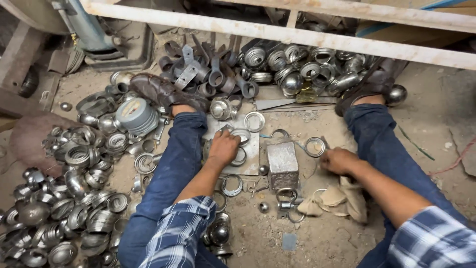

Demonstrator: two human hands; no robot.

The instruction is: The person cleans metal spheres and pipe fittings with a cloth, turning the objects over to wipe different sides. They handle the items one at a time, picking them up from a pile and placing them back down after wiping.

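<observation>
**Count around the steel block**

One steel block [283, 165] sits on the floor. One flat plate [250, 149] lies left of it, with three rings [255, 121] on that plate. One ring [315, 147] lies right of the block. Two metal balls [264, 207] lie near its base. Two hands work: left hand [223, 147], right hand [338, 160]. Rings heaped far left of the block are too many to count.
</observation>
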